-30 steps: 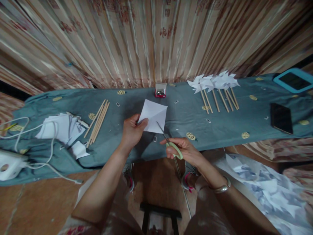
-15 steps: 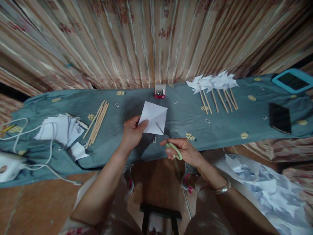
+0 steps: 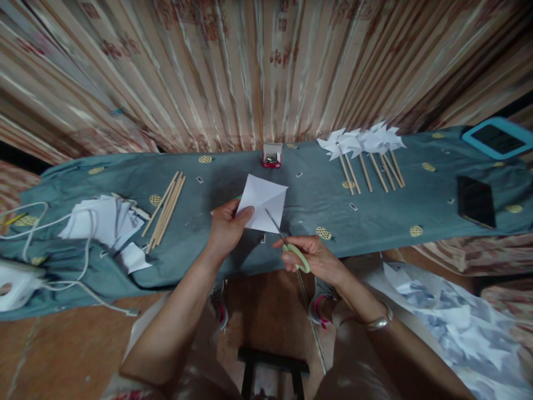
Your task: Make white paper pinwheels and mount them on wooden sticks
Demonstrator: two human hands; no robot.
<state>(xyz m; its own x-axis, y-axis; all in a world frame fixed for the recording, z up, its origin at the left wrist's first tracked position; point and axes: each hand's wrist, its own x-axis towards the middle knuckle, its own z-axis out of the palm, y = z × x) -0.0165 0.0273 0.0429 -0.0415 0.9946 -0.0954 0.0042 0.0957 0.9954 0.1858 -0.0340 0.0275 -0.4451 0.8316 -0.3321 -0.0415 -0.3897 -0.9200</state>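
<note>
My left hand (image 3: pixel 228 223) pinches the left corner of a square white sheet of paper (image 3: pixel 263 199) with diagonal creases, held above the cloth. A thin green-tipped thing shows just behind that hand; its kind is hidden. In my right hand (image 3: pixel 314 258) is a pair of scissors (image 3: pixel 298 257) with pale green handles. Their blades reach over the lower right part of the paper, pointing toward its middle. Beyond the paper stands a small red open box (image 3: pixel 272 156) with shiny metal pieces inside.
Wooden sticks (image 3: pixel 167 211), a stack of white paper (image 3: pixel 102 219) and a white device with cable (image 3: pixel 19 284) lie left. Paper pinwheels on sticks (image 3: pixel 361 141), a black phone (image 3: pixel 476 201) and a blue-framed tablet (image 3: pixel 497 138) are right. A bag of white paper pieces (image 3: pixel 453 328) sits below right.
The paper has shifted very slightly down and to the right with my left hand. My right hand and the scissors stay almost in the same place.
</note>
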